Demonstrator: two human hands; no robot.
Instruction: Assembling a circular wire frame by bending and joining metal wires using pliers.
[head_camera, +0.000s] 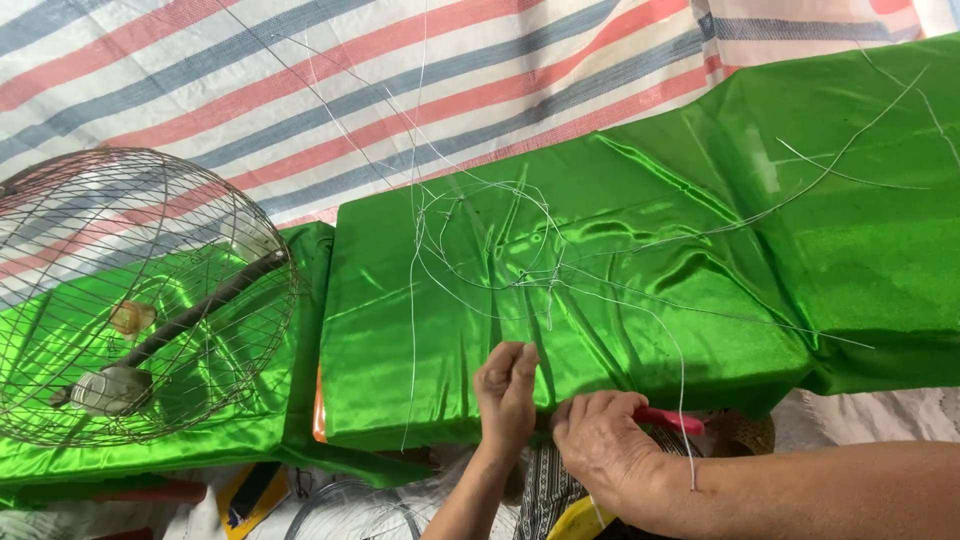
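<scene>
So I'm looking down at the big block wrapped in shiny green satin cloth (600, 290), and everything hangs off that. My left hand (507, 392) is pressed against the near edge of the cloth, fingers curled in and pinching something thin there; I can't tell for sure whether it's the fabric or a wire. My right hand (603, 445) sits just beside it at the same edge, clenched around a red-handled tool (668, 420) whose tip is hidden behind the fingers. A tangle of thin silver wire (500, 250) lies on top of the cloth, with loose strands trailing off over the near edge. Left of the cloth is a round wire cage (140, 290), and behind it all a striped tarp (300, 90).
</scene>
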